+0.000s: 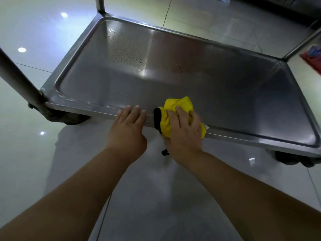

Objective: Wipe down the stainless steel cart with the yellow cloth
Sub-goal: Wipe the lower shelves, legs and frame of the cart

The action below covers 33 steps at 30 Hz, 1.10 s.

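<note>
While the cart is being cleaned, this is how it stands from the hands outward.

Right hand: the right hand (184, 126) lies on top of the yellow cloth (175, 112), fingers curled over the bunched fabric and pressing it down on the near rim of the stainless steel cart (225, 94).

Left hand: the left hand (129, 126) sits just beside it at 9 o'clock, fingers straight and close together, their tips resting on the same rim. It holds nothing and looks to be steadying the cart.

Yellow cloth: wadded, with a black edge on its left side, straddling the rim so part lies in the tray and part hangs over the outer edge.

Cart tray: low, shallow, with a raised lip. A patch of droplets or specks (128, 56) sits towards 11 o'clock from the cloth, and a smaller brownish scatter (178, 66) at 12 o'clock. Both are well apart from the cloth.

Uprights: one tube (19, 79) rises from the near left corner, another (100, 5) from the far left.

Wheels: a dark caster (69, 118) under the near left corner, another (293, 160) at the near right.

Floor: glossy pale tiles (34, 153) with ceiling lights mirrored in them.

Doing it well: I'd judge the rim is the step in hand. Flattening the cloth would give more contact. Long overlapping strokes along the lip, then across the tray to those specks, should leave no gaps. The bracing hand should stay put, since the cart can roll.
</note>
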### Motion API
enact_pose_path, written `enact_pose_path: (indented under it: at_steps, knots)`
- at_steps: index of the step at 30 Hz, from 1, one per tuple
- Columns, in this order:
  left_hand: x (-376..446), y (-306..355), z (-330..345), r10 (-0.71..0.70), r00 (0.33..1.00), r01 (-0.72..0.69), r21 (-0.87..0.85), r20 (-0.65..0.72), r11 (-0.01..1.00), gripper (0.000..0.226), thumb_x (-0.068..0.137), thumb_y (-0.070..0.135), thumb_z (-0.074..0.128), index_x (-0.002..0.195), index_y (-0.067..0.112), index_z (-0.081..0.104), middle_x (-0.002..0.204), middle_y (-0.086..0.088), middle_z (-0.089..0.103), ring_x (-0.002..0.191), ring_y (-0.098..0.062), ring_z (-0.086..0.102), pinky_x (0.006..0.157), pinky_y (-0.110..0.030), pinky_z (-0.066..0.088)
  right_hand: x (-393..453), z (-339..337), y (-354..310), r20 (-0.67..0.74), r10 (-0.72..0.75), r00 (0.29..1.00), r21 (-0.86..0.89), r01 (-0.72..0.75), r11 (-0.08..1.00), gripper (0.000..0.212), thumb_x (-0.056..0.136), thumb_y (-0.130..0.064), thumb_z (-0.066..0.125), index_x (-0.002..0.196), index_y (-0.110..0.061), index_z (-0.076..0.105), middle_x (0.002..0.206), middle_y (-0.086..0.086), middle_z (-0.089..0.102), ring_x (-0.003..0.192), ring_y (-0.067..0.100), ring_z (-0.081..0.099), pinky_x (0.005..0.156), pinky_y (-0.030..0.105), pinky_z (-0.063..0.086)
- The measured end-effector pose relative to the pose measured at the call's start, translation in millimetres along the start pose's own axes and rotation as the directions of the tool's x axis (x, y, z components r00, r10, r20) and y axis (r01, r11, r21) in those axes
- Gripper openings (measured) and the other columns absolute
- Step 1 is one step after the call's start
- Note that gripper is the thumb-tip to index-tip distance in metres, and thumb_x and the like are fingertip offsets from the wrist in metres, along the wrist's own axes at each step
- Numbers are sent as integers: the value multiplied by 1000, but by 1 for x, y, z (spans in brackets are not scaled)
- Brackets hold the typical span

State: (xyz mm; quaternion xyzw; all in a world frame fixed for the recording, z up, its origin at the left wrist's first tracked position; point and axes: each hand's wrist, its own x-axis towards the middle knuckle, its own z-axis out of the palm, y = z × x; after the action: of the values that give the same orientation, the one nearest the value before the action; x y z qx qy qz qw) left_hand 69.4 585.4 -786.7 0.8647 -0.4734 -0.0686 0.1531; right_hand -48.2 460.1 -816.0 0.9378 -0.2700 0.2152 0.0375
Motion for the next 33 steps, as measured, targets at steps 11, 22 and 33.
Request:
enact_pose_path:
  at_steps: [11,22,33]
  knots:
    - [0,9,-7,-73,990,56,143,120,988,74,92,23,43,150,11,-1,158,-5,-6,144,-21,-9,113,-30,-9,-19,-16,84,114,-71,991,-31,75,997,92,51,-14,88,130,-15,41,132,13,48,112,39,38,83,56,49]
    - [7,55,-7,-60,973,42,86,222,995,71,93,27,46,150,16,5,158,-7,-2,145,-25,-7,116,-34,0,-29,-29,100,152,30,988,-15,-28,999,94,44,-18,86,128,-7,46,130,22,51,110,38,29,83,60,45]
    - [4,80,17,-157,976,151,53,152,987,78,90,31,51,149,9,5,157,-8,-3,143,-29,-11,116,-36,8,-21,-17,82,9,-71,997,59,70,996,105,33,-12,87,127,-13,41,130,10,34,104,35,31,78,58,45]
